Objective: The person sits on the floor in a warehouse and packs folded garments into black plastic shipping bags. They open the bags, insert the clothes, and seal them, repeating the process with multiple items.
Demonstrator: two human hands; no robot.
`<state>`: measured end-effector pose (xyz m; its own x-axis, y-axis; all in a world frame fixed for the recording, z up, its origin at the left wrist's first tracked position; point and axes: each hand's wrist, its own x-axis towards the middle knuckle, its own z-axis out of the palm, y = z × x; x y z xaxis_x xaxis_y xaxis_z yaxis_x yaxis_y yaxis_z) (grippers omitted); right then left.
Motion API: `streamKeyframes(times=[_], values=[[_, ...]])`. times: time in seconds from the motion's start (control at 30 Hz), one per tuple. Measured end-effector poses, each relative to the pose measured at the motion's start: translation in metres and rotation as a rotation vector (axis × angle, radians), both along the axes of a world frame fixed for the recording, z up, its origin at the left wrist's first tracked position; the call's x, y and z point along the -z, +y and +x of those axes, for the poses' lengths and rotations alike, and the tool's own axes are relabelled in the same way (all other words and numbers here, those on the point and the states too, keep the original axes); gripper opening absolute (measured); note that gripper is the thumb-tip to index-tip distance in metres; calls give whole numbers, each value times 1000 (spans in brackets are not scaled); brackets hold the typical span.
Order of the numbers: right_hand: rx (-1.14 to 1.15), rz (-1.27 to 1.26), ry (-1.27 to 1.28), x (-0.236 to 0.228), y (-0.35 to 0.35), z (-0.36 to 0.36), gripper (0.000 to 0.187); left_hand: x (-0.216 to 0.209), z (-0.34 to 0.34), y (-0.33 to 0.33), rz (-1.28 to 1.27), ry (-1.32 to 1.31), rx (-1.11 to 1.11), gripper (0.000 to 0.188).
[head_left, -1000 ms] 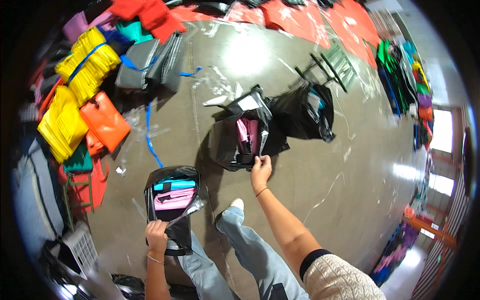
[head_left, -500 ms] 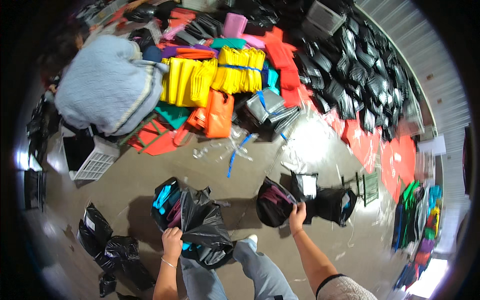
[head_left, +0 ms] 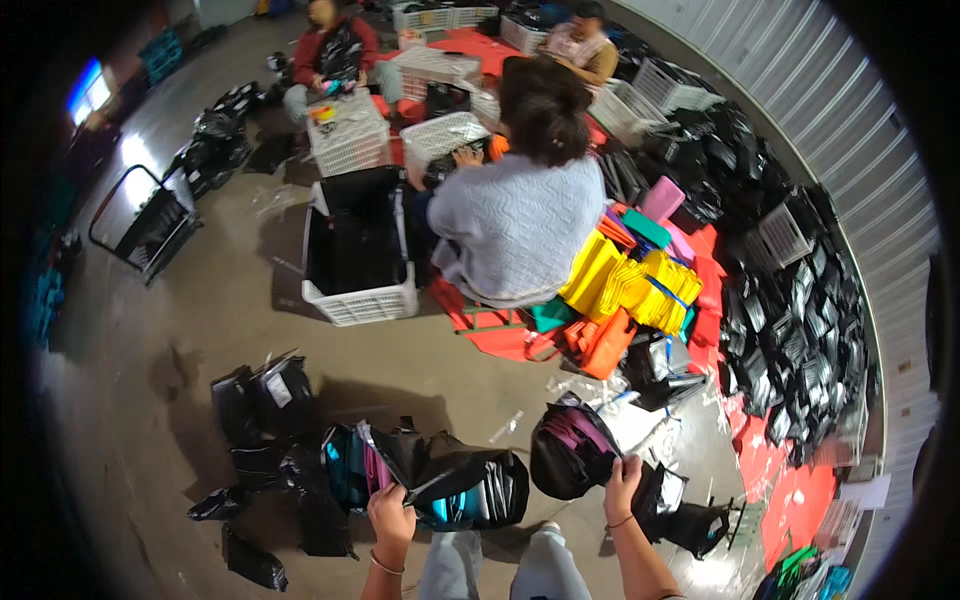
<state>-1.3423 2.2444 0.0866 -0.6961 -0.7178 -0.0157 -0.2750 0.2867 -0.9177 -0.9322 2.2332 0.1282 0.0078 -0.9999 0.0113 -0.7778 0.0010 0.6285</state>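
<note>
My left hand is closed on the edge of a black plastic bag. Folded teal and pink goods show at the bag's opening, and more blue and silvery ones lie just right of the hand. Off to the right, my right hand pinches the rim of another black plastic bag. Folded purple goods fill its opening. Both bags are near the floor ahead of my legs. Whether the right bag touches the floor is hard to tell.
Black packages lie at left; others stand beside my right hand near a small green stool. Ahead, a person in a light blue sweater sits beside a black-lined white crate and yellow bundles. Black packages heap along the wall.
My view has swung left and up, bringing seated people and crates into sight. Both hands keep hold of their bags; the right bag now sits more upright.
</note>
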Motion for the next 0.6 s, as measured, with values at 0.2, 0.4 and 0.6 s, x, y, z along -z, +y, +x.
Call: streamKeyframes(times=[0.2, 0.4, 0.6], values=[[-255, -40, -163, -39, -126, 154, 19, -42, 133, -66, -165, -19, -262, 19], [-353, -104, -476, -95, -265, 294, 17, -77, 270, -171, -232, -207, -390, 17], [-359, -205, -673, -111, -421, 424, 17, -85, 402, -312, -205, -300, -553, 7]])
